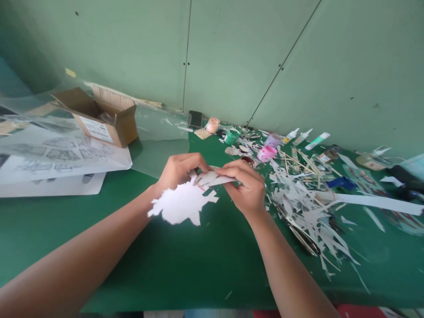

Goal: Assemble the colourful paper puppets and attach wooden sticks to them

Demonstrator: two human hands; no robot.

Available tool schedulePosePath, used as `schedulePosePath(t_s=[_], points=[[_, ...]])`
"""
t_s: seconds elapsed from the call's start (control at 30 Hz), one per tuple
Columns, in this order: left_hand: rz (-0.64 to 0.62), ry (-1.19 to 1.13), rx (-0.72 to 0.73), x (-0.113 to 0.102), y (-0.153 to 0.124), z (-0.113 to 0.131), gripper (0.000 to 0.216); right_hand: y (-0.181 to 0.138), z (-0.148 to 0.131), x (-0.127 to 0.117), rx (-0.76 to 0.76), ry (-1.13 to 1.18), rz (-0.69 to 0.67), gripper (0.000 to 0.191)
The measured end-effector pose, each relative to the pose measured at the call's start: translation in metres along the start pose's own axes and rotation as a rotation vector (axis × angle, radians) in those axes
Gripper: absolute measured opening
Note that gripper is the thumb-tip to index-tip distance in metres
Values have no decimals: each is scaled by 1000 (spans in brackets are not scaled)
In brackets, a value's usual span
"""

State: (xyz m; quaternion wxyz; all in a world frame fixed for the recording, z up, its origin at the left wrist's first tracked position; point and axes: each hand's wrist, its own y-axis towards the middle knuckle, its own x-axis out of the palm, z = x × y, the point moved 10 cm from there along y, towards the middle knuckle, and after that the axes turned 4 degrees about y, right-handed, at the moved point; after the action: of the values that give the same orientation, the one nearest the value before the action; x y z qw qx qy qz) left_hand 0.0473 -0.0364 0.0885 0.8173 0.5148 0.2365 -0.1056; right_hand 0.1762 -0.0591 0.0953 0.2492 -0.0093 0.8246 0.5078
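Observation:
Both hands meet over the middle of the green table, gripping a white paper cutout [180,202]. Its lower part is a rounded shape with jagged tabs around the rim; the upper part is a narrower folded piece with faint markings. My left hand [181,170] is closed on the upper left of the cutout, fingers curled over it. With thumb and fingers pinched, my right hand [245,183] holds the pointed right end of the folded piece. Fingers hide part of the fold.
A cardboard box [106,117] and printed sheets [62,154] lie left. At right are paper scraps [314,221], scissors [300,234], wooden sticks [306,163] and glue bottles [290,136]. Paint jars, including a green one [232,136] and a pink one [266,153], stand near the wall [232,57].

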Motion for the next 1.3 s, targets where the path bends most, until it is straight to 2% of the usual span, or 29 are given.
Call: schedulePosePath(t_s=[0.1, 0.27, 0.47, 0.6, 1.0, 1.07, 1.17, 1.23, 1.3], points=[[-16, -21, -14, 2, -1, -3, 41, 2, 0, 1, 23, -17, -30, 19], [-54, -8, 81, 4, 2, 9, 27, 3, -3, 2, 11, -1, -33, 21], [-138, 49, 37, 10, 3, 6, 28, -1, -5, 2, -44, -41, 1, 18], [-134, 161, 33, 10, 3, 7, 34, -1, -7, 3, -61, -55, 11, 16], [-137, 21, -15, 14, 6, -4, 33, -3, 8, 7, 73, -3, -26, 17], [-115, -11, -51, 10, 6, -10, 29, -4, 8, 8, 79, -3, -45, 22], [-18, -14, -176, -2, 7, -25, 22, -8, 15, 4, 111, -5, 16, 42], [77, -12, -339, -13, 5, -40, 16, -12, 27, 5, 174, -46, 41, 44], [179, -64, -576, -21, -3, -59, 12, -18, 43, 15, 271, -129, -21, 37]])
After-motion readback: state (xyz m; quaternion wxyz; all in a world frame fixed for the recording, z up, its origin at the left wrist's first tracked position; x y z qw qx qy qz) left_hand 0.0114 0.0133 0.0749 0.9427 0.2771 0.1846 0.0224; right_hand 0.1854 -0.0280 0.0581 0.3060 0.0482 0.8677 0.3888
